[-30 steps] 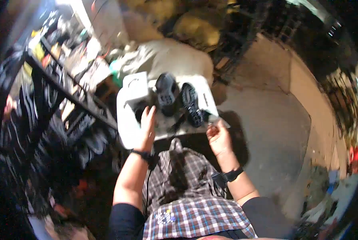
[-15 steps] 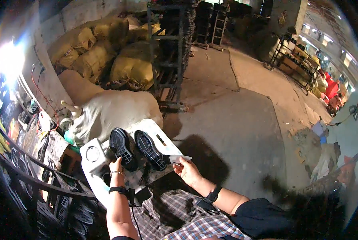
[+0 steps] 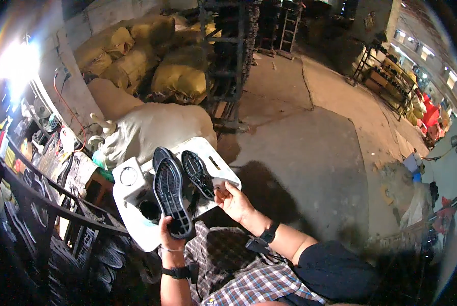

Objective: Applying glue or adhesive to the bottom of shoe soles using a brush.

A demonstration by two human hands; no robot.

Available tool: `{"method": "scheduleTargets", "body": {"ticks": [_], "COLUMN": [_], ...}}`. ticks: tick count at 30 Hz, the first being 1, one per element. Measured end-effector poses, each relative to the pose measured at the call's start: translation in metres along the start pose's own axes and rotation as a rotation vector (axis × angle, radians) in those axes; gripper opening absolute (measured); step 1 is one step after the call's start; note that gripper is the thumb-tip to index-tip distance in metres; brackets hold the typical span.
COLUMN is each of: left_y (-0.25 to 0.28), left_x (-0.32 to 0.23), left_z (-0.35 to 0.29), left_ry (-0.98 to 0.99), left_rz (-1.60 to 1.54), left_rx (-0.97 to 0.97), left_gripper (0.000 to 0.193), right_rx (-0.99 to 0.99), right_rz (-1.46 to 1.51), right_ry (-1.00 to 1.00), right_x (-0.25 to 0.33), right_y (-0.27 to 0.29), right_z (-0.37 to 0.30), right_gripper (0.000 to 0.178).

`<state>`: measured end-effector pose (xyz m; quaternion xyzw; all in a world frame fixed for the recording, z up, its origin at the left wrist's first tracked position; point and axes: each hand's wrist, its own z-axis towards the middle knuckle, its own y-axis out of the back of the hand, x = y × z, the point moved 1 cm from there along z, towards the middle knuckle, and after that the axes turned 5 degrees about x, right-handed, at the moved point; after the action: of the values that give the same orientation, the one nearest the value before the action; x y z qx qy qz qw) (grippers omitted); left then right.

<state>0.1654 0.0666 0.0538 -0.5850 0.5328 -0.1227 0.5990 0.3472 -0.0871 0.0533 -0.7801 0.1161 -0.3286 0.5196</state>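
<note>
My left hand [image 3: 168, 235] grips the near end of a black shoe sole [image 3: 169, 186], tilted with its ridged tread toward me. Behind its far end another black piece pokes out, partly covered. A second black sole [image 3: 198, 173] rests on a white plastic stand [image 3: 223, 176] to its right. Beside that sole's near end is my right hand [image 3: 234, 204], thumb and fingers drawn together; whatever is between them is too small to tell. At the stand's left rises a white block with a round top [image 3: 128, 177], and a dark round opening [image 3: 149, 209] shows near it.
A dark metal rack [image 3: 60, 209] holding several black soles runs along my left. A big pale sack [image 3: 162, 127] lies beyond the stand, with yellow sacks [image 3: 180, 76] behind it. A tall dark rack [image 3: 226, 66] stands further off. A cluttered bench [image 3: 75, 168] lies left.
My left hand has lifted its sole off the stand and drawn it nearer, standing it more upright. My right hand has moved slightly left; the pale flat piece at its fingers no longer shows.
</note>
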Motion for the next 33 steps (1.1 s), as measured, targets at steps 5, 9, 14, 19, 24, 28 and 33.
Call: {"method": "scheduleTargets", "body": {"ticks": [5, 9, 14, 19, 24, 28, 33], "left_y": [-0.015, 0.018, 0.046, 0.076, 0.089, 0.090, 0.092], "left_x": [0.015, 0.024, 0.017, 0.000, 0.003, 0.008, 0.008], "left_z": [-0.087, -0.126, -0.159, -0.179, -0.198, -0.199, -0.193], "left_ry": [0.065, 0.143, 0.045, -0.115, -0.178, -0.117, -0.193], "left_rz": [0.065, -0.043, -0.006, -0.251, -0.405, -0.410, -0.298], "left_rx": [0.091, 0.128, 0.044, 0.012, -0.019, -0.068, -0.132], "left_gripper": [0.063, 0.064, 0.072, 0.068, 0.065, 0.062, 0.067], "right_rx": [0.171, 0.192, 0.212, 0.208, 0.545, 0.656, 0.911], "right_rz": [0.095, 0.154, -0.209, -1.167, -1.424, -1.724, -1.957], "right_ry": [-0.126, -0.268, -0.178, 0.163, 0.287, 0.514, 0.609], "right_x": [-0.032, -0.063, -0.047, -0.063, -0.116, -0.135, -0.144], "right_y": [-0.020, -0.030, -0.040, -0.021, -0.048, -0.064, -0.073], "right_z": [-0.006, -0.017, -0.005, 0.053, 0.072, 0.088, 0.091], "right_gripper": [0.019, 0.022, 0.019, 0.030, 0.016, 0.014, 0.016]}}
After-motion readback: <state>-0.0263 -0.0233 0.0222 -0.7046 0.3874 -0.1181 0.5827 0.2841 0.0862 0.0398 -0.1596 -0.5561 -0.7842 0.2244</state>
